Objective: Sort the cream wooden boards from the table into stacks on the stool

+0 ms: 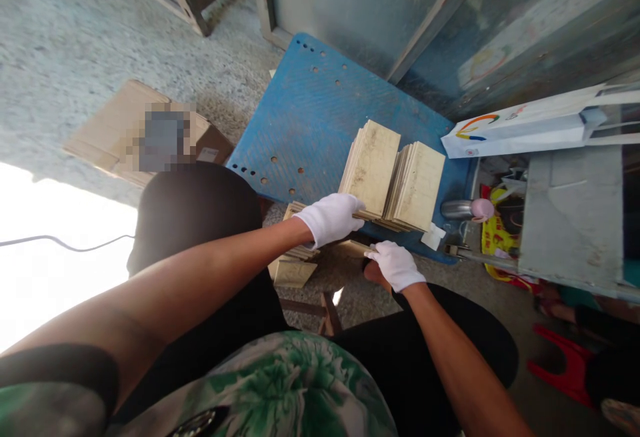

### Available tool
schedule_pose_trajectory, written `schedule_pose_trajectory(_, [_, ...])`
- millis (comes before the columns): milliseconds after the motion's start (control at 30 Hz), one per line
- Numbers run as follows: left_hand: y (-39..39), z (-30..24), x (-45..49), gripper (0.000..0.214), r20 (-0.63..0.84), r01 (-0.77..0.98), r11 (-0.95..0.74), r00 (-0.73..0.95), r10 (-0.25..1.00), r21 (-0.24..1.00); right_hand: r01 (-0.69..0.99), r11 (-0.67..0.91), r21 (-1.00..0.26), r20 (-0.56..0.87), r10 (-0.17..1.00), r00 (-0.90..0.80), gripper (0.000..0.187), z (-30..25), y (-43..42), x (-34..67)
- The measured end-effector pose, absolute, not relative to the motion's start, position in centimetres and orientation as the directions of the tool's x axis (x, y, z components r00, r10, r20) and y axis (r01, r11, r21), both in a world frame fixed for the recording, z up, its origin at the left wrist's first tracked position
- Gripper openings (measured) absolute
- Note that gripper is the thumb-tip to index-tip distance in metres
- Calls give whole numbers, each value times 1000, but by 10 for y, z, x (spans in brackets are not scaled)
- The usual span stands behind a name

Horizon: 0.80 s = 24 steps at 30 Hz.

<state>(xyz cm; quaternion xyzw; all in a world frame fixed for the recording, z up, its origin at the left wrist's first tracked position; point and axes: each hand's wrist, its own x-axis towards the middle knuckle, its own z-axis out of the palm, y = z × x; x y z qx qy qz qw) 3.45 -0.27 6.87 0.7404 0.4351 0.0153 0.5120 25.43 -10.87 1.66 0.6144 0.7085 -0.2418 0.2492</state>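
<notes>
Our left hand (331, 218) clamps the near stack of wooden slats (371, 167) on the blue platform (305, 123); our right hand (395, 265), at five o'clock, pinches one slat (353, 247). We should square edges before adding it.

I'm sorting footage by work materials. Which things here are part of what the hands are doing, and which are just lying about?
In hand:
left hand on the left stack of wooden pieces
right hand on a low piece
right stack

Lying about:
cardboard box
white paper bag
red stool
</notes>
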Motion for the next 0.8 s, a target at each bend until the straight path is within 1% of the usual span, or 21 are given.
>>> schedule_pose_trajectory(133, [2,72,31,47,-417,612,-37,581,699,790,995,91,-28,-642,762,-88,33,-6,-107,258])
schedule_pose_trajectory(233, [5,74,28,47,-431,613,-9,565,703,790,998,58,-29,-632,773,-63,35,-17,-104,261])
schedule_pose_trajectory(467, [10,80,26,44,-457,666,-41,554,696,745,998,43,-36,-681,730,-56,34,-34,-85,255])
schedule_pose_trajectory(633, [10,80,27,43,-468,676,-41,551,691,736,997,53,-47,-692,718,-71,38,-39,-76,254])
schedule_pose_trajectory(800, [11,78,29,43,-474,660,-15,554,684,751,999,53,4,-708,705,-35,40,-46,-74,262])
